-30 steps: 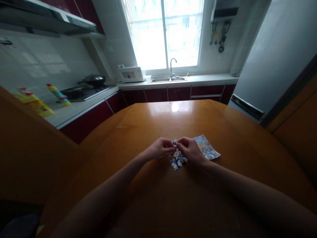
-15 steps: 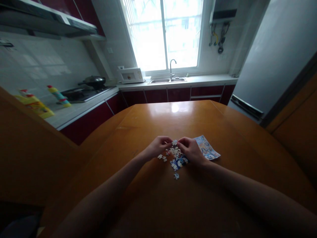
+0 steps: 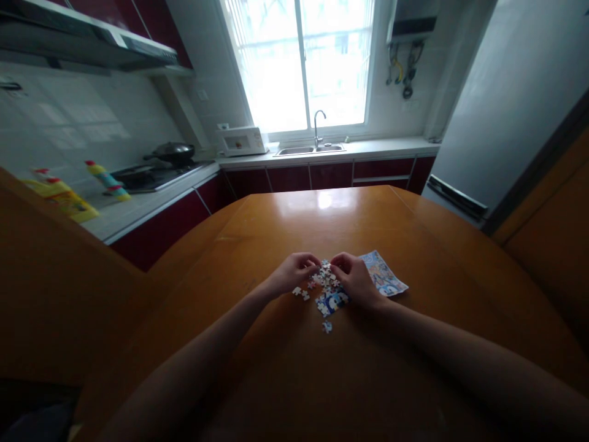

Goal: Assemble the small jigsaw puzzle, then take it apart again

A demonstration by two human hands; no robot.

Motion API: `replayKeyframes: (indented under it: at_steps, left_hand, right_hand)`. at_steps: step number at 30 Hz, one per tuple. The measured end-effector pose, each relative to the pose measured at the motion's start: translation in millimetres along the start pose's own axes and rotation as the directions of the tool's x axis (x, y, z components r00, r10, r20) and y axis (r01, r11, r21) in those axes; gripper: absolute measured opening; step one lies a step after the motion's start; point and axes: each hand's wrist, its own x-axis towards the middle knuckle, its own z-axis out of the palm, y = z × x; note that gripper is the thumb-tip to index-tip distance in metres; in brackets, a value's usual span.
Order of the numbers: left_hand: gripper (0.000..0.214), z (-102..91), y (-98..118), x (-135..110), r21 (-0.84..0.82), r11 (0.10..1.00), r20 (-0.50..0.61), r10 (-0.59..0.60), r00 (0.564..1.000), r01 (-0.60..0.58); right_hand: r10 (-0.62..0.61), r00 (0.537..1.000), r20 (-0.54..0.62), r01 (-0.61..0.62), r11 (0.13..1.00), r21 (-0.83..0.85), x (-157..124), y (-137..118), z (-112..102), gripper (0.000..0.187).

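A pile of small jigsaw puzzle pieces (image 3: 326,279) lies on the wooden table, mostly pale sides showing. My left hand (image 3: 300,270) is at the pile's left edge, fingers curled together; whatever is between the tips is too small to make out. From the right, my right hand (image 3: 353,275) reaches to the pile's far edge with thumb and fingers pinched. A joined blue puzzle section (image 3: 332,303) lies just nearer than the pile, partly beside my right hand. One loose puzzle piece (image 3: 327,326) sits closer to me, and two pale pieces (image 3: 301,293) rest below my left hand.
A printed picture sheet (image 3: 384,276) lies right of my right hand. The wooden table (image 3: 294,227) has rounded ends. Beyond it are a counter with a sink (image 3: 308,150), a microwave (image 3: 242,141) and a wok (image 3: 173,151). A fridge (image 3: 497,110) stands at right.
The puzzle piece that showed between my fingertips no longer stands out from the pile, where pieces now look shifted. Both hands stay in nearly the same place.
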Motion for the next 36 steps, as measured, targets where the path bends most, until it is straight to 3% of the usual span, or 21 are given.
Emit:
replayKeyframes:
  at_steps: [4, 11, 13, 15, 19, 22, 25, 29, 33, 36]
  left_hand:
    - [0.019, -2.8, -4.4, 1.2, 0.218, 0.976, -0.078, 0.024, 0.997, -0.007]
    - [0.022, -3.6, -4.0, -0.3, 0.386, 0.922, -0.131, 0.093, 0.987, -0.036]
    - [0.020, -2.5, 3.6, -6.3, 0.463, 0.883, -0.103, 0.136, 0.985, -0.074]
    - [0.017, 0.5, 13.3, -15.0, 0.506, 0.861, -0.018, 0.066, 0.998, -0.048]
    - [0.018, 10.7, 26.1, -29.5, 0.512, 0.859, 0.178, -0.096, 0.979, -0.009]
    - [0.019, 16.4, 23.0, -31.3, 0.537, 0.843, 0.147, -0.130, 0.981, 0.031]
    - [0.026, 18.6, 12.9, -28.6, 0.531, 0.845, 0.097, -0.138, 0.986, 0.066]
    - [0.026, 20.4, 4.2, -25.8, 0.479, 0.875, 0.111, -0.145, 0.983, 0.075]
    - [0.019, 20.2, 8.7, -26.0, 0.466, 0.882, 0.132, -0.142, 0.981, 0.065]
    - [0.018, 15.6, 13.4, -27.7, 0.486, 0.872, 0.166, -0.151, 0.974, 0.052]
  right_hand:
    - [-0.045, 0.999, 0.015, 0.046, 0.997, -0.065, 0.8, 4.5, 0.1, 0.016]
    - [-0.092, 0.996, 0.015, 0.093, 0.993, -0.075, 1.7, 5.0, -0.9, 0.030]
    - [-0.102, 0.995, 0.006, 0.102, 0.985, -0.141, 1.5, 1.2, -2.4, 0.035]
    - [-0.084, 0.996, 0.019, 0.086, 0.965, -0.249, 1.8, -4.0, -5.4, 0.034]
    - [0.005, 0.981, 0.193, 0.107, 0.819, -0.564, 1.0, -19.1, -18.2, 0.023]
    - [0.146, 0.917, 0.372, 0.189, 0.662, -0.725, -3.6, -33.0, -29.9, 0.024]
    - [0.247, 0.833, 0.495, 0.267, 0.605, -0.750, -8.8, -44.1, -36.3, 0.029]
    - [0.278, 0.818, 0.503, 0.241, 0.629, -0.739, -9.4, -45.3, -34.7, 0.024]
    - [0.253, 0.818, 0.517, 0.196, 0.722, -0.664, -6.5, -36.0, -32.4, 0.025]
    - [0.255, 0.824, 0.507, 0.169, 0.743, -0.648, -6.0, -32.1, -33.0, 0.026]
